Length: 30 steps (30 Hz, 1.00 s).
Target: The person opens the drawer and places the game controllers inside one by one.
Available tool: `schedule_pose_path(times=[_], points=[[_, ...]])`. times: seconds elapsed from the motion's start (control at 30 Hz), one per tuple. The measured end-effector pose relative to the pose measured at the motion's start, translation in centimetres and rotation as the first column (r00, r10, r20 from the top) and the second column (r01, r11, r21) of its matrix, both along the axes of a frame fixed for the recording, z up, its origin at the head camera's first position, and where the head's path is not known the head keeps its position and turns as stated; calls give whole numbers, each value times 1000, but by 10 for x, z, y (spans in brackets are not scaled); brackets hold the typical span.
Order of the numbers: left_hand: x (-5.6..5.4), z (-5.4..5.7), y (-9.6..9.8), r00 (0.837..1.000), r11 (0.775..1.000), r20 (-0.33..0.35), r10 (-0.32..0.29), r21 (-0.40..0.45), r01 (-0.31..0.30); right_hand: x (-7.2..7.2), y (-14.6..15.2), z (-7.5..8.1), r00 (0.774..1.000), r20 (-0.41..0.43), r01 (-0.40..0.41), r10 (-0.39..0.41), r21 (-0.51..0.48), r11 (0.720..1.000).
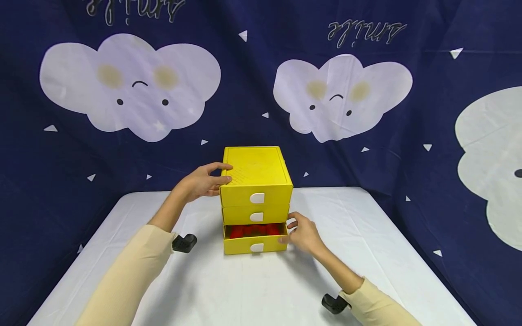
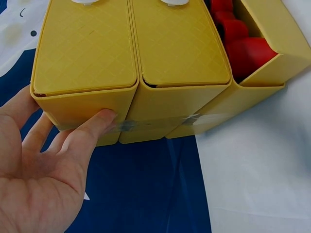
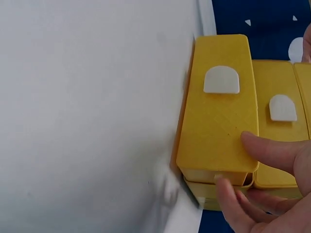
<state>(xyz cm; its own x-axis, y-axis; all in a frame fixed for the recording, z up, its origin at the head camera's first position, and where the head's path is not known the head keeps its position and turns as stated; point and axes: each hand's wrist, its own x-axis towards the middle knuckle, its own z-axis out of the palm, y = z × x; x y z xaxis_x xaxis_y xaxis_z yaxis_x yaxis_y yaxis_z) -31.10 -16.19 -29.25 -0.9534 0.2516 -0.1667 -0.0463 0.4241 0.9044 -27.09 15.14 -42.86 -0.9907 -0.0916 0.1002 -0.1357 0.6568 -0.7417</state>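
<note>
A yellow three-drawer box [image 1: 257,167] stands on the white table in the head view. Its bottom drawer [image 1: 244,246] is pulled partway out, with red objects [image 1: 254,230] inside; their kind is unclear. My left hand [image 1: 204,182] touches the box's upper left side, fingers at the top edge. In the left wrist view, a finger [image 2: 102,119] lies along that side. My right hand [image 1: 303,233] holds the bottom drawer's right front corner. The thumb [image 3: 265,148] lies on the drawer front and another finger is at its side in the right wrist view.
The white table [image 1: 244,290] extends on both sides and in front of the box. A dark blue curtain [image 1: 244,113] with clouds hangs behind. Clear tape [image 2: 150,125] crosses the box's side. White tabs [image 1: 257,198] mark the drawer fronts.
</note>
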Motion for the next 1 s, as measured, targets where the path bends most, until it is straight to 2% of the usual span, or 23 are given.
schedule_pose_path(times=[0.33,0.6,0.87,1.0], points=[[1,0,0,1000,1000,-2,-8,11,8,-15,-1,-10,997,-69,35,-40,-68,997],[1,1,1,1000,1000,3,-4,8,4,-19,-3,-15,994,-94,49,-61,-118,992],[3,6,3,999,996,-52,-13,-94,8,-20,-5,-15,992,-107,44,-59,-135,990],[3,9,5,998,994,-56,-13,-106,7,-22,-4,-17,989,-133,52,-68,-120,991]])
